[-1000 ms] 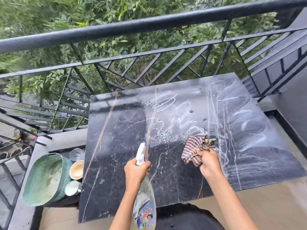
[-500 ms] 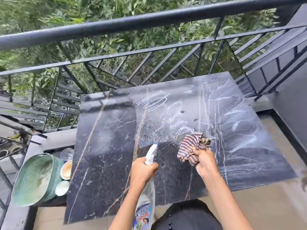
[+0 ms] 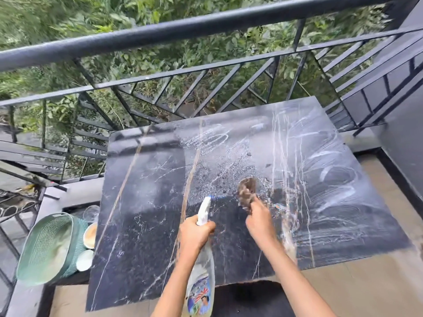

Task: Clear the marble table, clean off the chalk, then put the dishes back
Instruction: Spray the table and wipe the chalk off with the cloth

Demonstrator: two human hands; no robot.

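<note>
Marble counter [image 3: 142, 202]: bare of dishes, spray-wet at centre, chalk [image 3: 327, 179] smeared over its right half. Cleaning step in hand. Off its left edge, green basket [image 3: 45, 248], dishes [image 3: 90, 234] alongside. Spray bottle [image 3: 201, 271] above its near edge, gripped by left hand [image 3: 195, 234], fingers [image 3: 210, 226] curled round neck. Cloth [image 3: 247, 191] bunched tight in right hand [image 3: 259, 223] at centre. Next, probably: wipe rightward through chalk with firm overlapping strokes.

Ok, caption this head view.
Left hand aims spray bottle, right hand rubs cloth on the chalk-smeared marble table.

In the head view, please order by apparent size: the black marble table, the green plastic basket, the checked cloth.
1. black marble table
2. green plastic basket
3. checked cloth, bunched in the right hand
</note>
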